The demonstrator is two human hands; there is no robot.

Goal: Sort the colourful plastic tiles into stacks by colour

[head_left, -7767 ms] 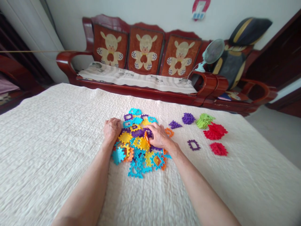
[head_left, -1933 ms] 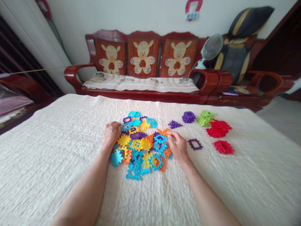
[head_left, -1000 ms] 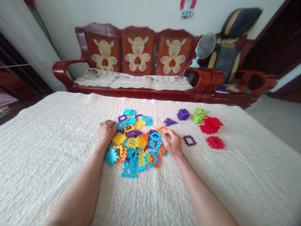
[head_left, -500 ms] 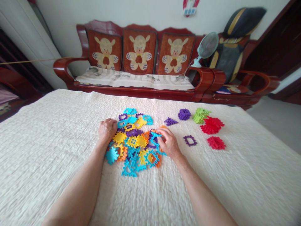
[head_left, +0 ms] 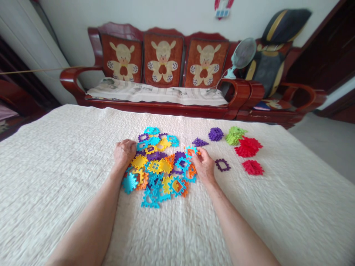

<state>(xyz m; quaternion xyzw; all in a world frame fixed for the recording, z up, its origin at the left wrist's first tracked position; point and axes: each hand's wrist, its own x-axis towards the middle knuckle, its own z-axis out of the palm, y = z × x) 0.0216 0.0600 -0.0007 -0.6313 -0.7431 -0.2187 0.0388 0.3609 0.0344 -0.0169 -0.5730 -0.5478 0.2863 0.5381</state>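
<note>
A mixed pile of toothed plastic building tiles in blue, yellow, purple and orange, among them a yellow window tile [head_left: 155, 166], lies on the quilted cloth [head_left: 91, 133]. At the pile's left edge rests my left hand [head_left: 124, 152], its fingers curled in and partly hidden, with no tile showing in it. My right hand [head_left: 204, 164] pinches a blue frame tile [head_left: 187, 152] at the pile's upper right; orange shows right behind that tile. Below the pinched tile lies another blue frame tile [head_left: 183, 163].
To the right stand a purple stack [head_left: 215, 134], a green stack [head_left: 235, 135] and two red stacks, the nearer red stack [head_left: 253, 167] lower down. A purple triangle [head_left: 200, 142] and a purple square frame [head_left: 223, 165] lie singly. Beyond is a wooden sofa [head_left: 155, 108] with a fan [head_left: 244, 53].
My right hand has lifted slightly up and to the right, bringing the blue frame tile and the orange behind it into clearer view. My left hand keeps its place by the pile.
</note>
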